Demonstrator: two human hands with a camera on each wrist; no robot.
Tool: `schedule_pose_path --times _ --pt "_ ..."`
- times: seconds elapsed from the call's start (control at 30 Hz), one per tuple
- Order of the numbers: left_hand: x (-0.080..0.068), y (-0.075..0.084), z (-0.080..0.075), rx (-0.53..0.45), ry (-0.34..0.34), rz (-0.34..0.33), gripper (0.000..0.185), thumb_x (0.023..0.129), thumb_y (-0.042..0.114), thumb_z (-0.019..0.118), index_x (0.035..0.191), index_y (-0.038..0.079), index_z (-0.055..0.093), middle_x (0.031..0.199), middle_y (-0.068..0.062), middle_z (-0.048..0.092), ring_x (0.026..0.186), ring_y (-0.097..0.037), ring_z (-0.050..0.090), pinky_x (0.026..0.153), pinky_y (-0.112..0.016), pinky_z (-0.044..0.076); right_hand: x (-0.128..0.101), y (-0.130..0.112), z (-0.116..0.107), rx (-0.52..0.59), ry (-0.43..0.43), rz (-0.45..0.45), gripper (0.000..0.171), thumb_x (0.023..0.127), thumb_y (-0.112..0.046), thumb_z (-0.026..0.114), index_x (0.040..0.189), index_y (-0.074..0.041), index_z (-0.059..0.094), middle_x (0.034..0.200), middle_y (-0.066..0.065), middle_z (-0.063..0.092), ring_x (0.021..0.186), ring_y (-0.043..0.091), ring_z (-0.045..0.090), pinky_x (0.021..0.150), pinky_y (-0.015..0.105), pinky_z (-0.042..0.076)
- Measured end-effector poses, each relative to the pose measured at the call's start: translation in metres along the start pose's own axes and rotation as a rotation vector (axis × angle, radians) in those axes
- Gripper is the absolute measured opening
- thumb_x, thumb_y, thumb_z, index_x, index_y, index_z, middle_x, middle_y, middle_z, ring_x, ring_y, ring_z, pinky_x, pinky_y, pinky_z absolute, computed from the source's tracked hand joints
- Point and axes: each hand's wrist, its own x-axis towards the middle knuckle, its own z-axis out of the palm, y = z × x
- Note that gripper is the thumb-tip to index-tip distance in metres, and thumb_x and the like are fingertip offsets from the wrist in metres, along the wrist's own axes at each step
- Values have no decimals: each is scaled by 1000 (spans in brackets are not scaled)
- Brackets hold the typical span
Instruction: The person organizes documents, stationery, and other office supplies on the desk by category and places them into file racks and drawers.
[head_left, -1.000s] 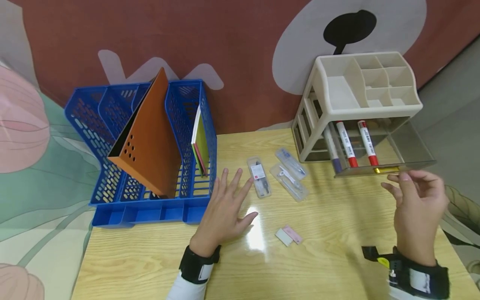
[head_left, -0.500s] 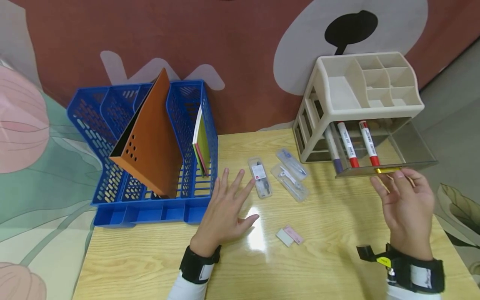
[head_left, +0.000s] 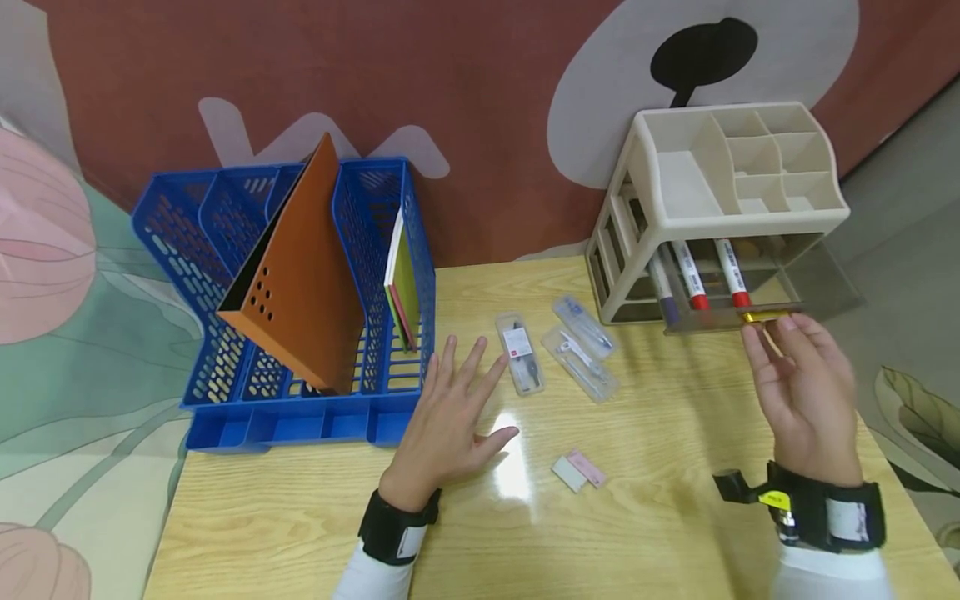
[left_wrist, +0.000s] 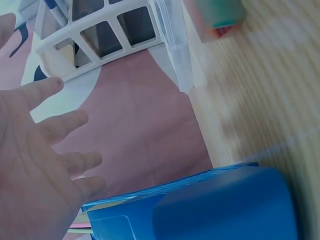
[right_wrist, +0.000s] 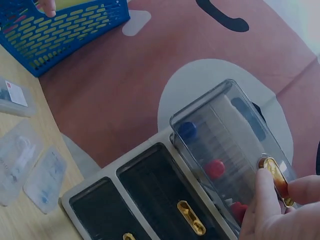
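Note:
My right hand [head_left: 813, 392] holds the gold handle [right_wrist: 275, 180] of the clear drawer [right_wrist: 220, 135] between thumb and fingers. That drawer, the top one of a cream drawer organizer [head_left: 750, 218], stands partly pulled out. Inside it lie two red-capped markers [head_left: 690, 275] and a purple-ended marker [head_left: 663, 287]. My left hand [head_left: 450, 433] is spread with straight fingers over the table, beside the blue file rack [head_left: 300, 425]; whether it touches the tabletop, I cannot tell. Nothing is in its grasp.
Clear plastic cases [head_left: 519, 354] with small stationery lie between the hands. A white and a pink small block [head_left: 585, 468] lie nearer the front. An orange folder [head_left: 300, 283] and thin booklets [head_left: 402, 287] stand in the rack. A patterned curtain [head_left: 495, 167] hangs behind.
The drawer has slid a little inward, toward the organizer, with the markers in it. My right hand has moved away from me and left with it. The left hand keeps its place.

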Motion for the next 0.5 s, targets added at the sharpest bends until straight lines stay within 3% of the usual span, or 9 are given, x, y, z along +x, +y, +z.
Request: schedule_pose_path --times 0.2,0.5 --pt "0 0 1 2 -9 -14 84 93 68 56 163 25 35 171 -12 27 159 -46 7 121 -71 23 15 0 10 23 -17 40 21 99 4 62 118 -1 55 124 10 56 122 23 54 104 33 54" --pt "0 0 1 -7 -21 -29 84 95 65 56 164 26 30 171 -12 25 159 -45 4 124 -67 16 37 -3 19 54 -64 99 22 102 2 58 123 0 56 121 11 57 117 22 59 103 31 55"
